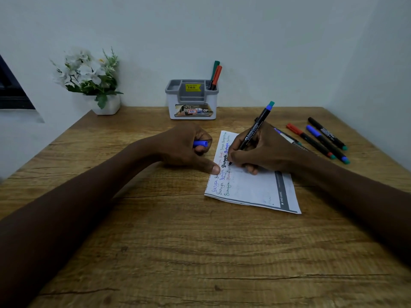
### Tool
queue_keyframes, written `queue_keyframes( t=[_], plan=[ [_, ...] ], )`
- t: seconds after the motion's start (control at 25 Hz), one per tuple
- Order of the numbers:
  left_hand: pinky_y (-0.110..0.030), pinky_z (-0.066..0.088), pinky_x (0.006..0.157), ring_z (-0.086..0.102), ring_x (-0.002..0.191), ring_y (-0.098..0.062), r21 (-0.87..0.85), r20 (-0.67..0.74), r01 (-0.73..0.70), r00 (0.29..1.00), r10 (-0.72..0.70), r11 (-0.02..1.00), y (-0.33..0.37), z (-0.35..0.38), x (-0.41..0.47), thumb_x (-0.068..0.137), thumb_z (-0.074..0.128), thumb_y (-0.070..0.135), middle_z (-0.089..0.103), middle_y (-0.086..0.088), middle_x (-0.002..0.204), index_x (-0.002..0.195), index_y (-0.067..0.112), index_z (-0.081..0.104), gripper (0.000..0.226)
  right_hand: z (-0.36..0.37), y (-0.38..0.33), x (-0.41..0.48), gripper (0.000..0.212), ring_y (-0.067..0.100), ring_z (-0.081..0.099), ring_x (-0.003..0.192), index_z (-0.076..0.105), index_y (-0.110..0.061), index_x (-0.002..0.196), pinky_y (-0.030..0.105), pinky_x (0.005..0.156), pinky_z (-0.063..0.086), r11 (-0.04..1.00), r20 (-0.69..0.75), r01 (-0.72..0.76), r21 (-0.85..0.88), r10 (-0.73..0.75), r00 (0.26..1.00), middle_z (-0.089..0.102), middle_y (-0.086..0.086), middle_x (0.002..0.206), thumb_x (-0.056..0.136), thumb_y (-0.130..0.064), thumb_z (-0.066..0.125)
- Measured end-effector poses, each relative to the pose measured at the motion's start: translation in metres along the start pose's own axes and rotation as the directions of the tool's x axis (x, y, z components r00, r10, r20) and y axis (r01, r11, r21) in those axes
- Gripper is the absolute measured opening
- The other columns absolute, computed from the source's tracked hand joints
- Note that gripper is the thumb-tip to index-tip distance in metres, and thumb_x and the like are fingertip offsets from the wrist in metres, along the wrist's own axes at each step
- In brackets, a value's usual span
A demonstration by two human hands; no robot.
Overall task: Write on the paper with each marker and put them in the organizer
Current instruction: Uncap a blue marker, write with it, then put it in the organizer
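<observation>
Roughly a third of the task looks done. On the counter (178, 241), the paper (255, 187) already carries several lines of one repeated word in different colours. The organizer (192, 101) at the back wall holds two markers (215, 74), upright in its right rear compartment. Four capped markers (320, 141) lie near the paper's right side, one partly hidden, and appear to await their turn. The right hand (262, 150) grips an uncapped marker (255, 127) in a writing hold, with its tip on the paper. The left hand (184, 145) has its fingers curled round a blue cap (200, 143), and its thumb presses the paper's left edge.
</observation>
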State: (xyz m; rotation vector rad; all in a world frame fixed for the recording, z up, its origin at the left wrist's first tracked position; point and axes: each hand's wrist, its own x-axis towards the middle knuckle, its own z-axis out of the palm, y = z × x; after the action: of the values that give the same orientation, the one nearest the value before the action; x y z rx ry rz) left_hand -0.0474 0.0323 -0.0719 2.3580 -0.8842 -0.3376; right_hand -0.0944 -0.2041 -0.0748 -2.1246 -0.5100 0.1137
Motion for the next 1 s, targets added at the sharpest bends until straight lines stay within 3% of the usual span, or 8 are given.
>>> queue_keyframes(
  t=[0.16, 0.68, 1.0],
  plan=[
    [-0.024, 0.044, 0.062, 0.051, 0.056, -0.006, -0.004, 0.005, -0.002, 1.000, 0.002, 1.000, -0.0001, -0.0008, 0.0003, 0.060, 0.081, 0.054, 0.054, 0.010, 0.056, 0.066, 0.021, 0.051, 0.045, -0.0001, 0.0003, 0.0008, 0.010, 0.014, 0.061, 0.045, 0.075, 0.005, 0.091, 0.023, 0.047, 0.053, 1.000, 0.021, -0.001, -0.010, 0.001, 1.000, 0.072, 0.013, 0.066, 0.090, -0.005, 0.076],
    [-0.022, 0.044, 0.061, 0.050, 0.056, -0.003, -0.003, 0.012, -0.011, 1.000, 0.011, 1.000, -0.0007, -0.0014, 0.0004, 0.061, 0.080, 0.053, 0.054, 0.011, 0.057, 0.067, 0.020, 0.050, 0.045, -0.0010, 0.0025, 0.0035, 0.013, 0.017, 0.064, 0.046, 0.075, 0.004, 0.090, 0.021, 0.047, 0.052, 0.999, -0.013, -0.020, -0.029, 0.020, 1.000, 0.074, 0.022, 0.072, 0.090, -0.009, 0.075],
    [-0.021, 0.043, 0.061, 0.050, 0.055, -0.001, -0.007, 0.015, -0.014, 1.000, 0.014, 1.000, -0.0012, -0.0020, 0.0010, 0.060, 0.079, 0.053, 0.054, 0.011, 0.056, 0.066, 0.020, 0.050, 0.044, -0.0005, 0.0030, 0.0051, 0.013, 0.016, 0.064, 0.046, 0.074, 0.003, 0.090, 0.020, 0.046, 0.051, 0.998, -0.028, -0.041, -0.041, 0.040, 0.999, 0.073, 0.015, 0.066, 0.091, -0.010, 0.075]
  ],
)
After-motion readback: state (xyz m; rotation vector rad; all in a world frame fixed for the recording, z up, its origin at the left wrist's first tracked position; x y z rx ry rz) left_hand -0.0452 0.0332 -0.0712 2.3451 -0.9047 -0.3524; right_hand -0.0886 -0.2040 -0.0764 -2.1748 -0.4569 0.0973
